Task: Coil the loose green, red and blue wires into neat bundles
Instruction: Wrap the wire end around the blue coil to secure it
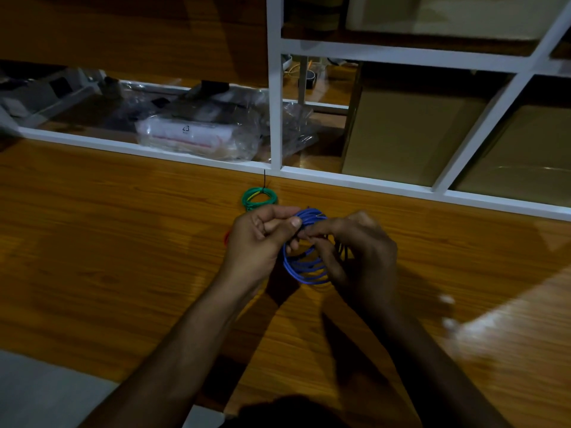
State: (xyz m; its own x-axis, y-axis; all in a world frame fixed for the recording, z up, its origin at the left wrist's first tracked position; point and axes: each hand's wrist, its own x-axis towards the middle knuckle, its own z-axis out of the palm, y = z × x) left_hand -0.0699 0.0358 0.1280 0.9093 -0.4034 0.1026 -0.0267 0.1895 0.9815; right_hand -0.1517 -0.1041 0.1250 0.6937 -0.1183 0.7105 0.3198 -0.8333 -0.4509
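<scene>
Head view: looks down at a wooden table (123, 242) from above, both forearms reaching in from the bottom edge.
Blue wire: a coil of blue wire (304, 267) is held up at the middle of the frame, between the two hands, its loops stacked and hanging toward the table.
Left hand: the left hand (259, 239) has curled fingers and pinches the upper left part of the blue coil between thumb and forefinger.
Right hand: the right hand (355, 248) has bent fingers around the right side of the coil, its fingertips meeting the top of the loops next to the left thumb.
Green wire: a coiled green wire (259, 197) lies flat on the table just above the left hand, bound with a black cable tie (264, 180) whose tail points up the frame.
Red wire: only a small bit of red wire (226, 237) shows at the left edge of the left hand; the rest is hidden.
Background: a white frame (275, 88) crosses the upper frame, with clear plastic bags (200, 131) behind it at upper centre.
</scene>
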